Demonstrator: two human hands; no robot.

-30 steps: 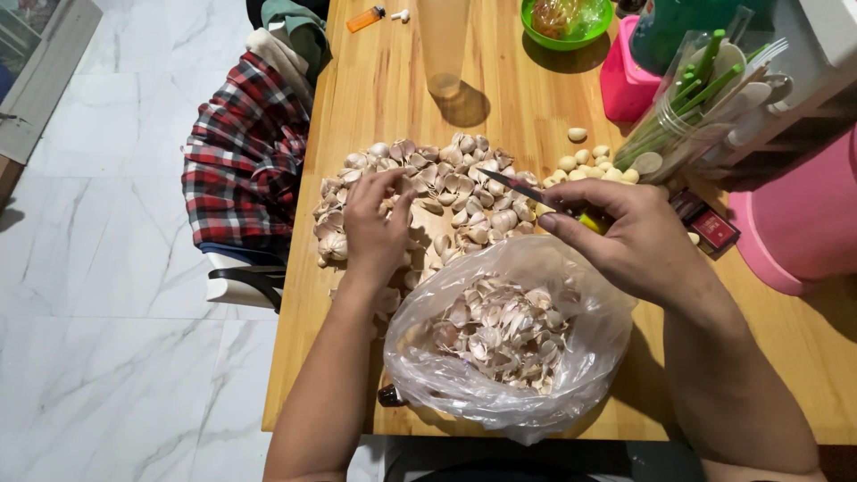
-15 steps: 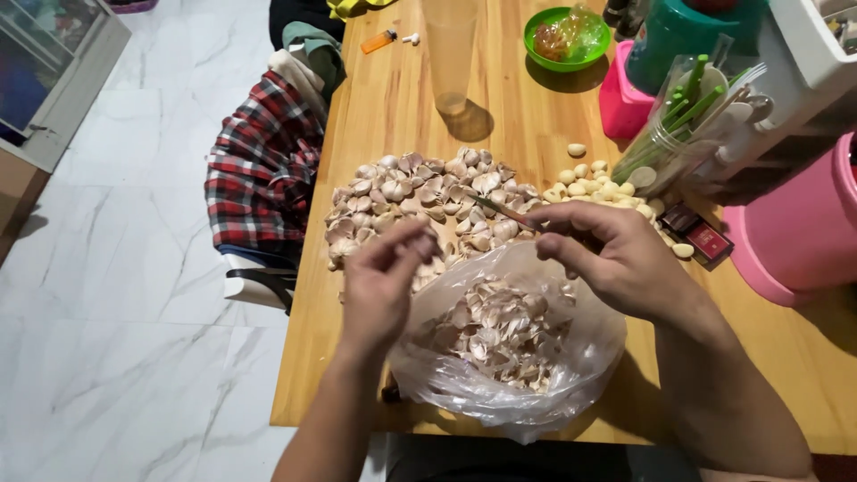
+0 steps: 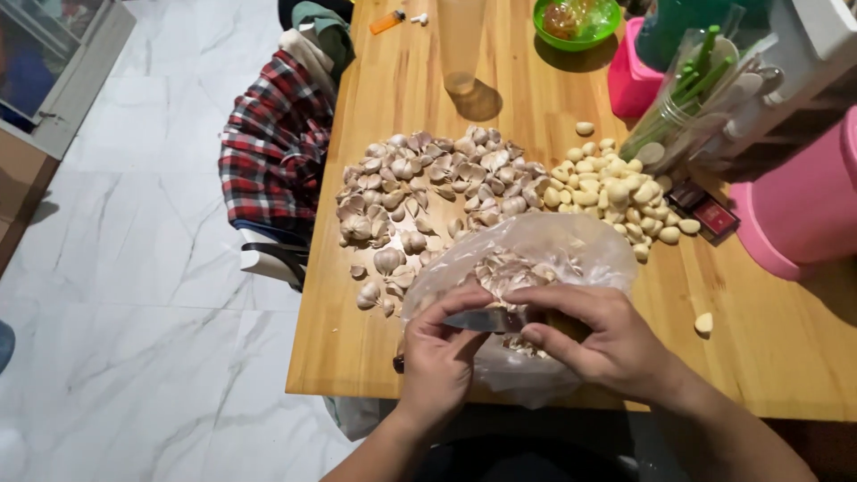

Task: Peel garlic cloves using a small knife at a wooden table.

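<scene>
Both hands have come down from the garlic pile and now sit together right over the clear plastic bag (image 3: 571,250). Half a second ago the left hand was up in the air with pinched fingers, and the right hand was higher up by the pile.

From the head camera, the left hand (image 3: 442,353) is curled. Its thumb and fingertips pinch something small against the flat of the knife blade (image 3: 482,319). I think it is a garlic clove, but the fingers hide it, so I cannot tell for sure. The right hand (image 3: 607,344) is closed around the knife handle, with the blade lying sideways and pointing at the left hand. The hands work above the open bag, likely so that skins drop straight in with the dry skins (image 3: 509,268) already there.

Farther up the wooden table (image 3: 375,357) lies a big pile of unpeeled garlic (image 3: 428,183). Just beside it, on the right, is a heap of peeled cloves (image 3: 611,192), pale yellow and smooth. The two heaps sit side by side, so done and not done do not mix. One peeled clove (image 3: 703,322) lies alone near the right wrist.

At the far end stand a tall plastic cup (image 3: 461,40), a green bowl (image 3: 576,22) and a pink tub (image 3: 803,210). A red checked shirt (image 3: 272,147) hangs on a chair by the table's left side.
</scene>
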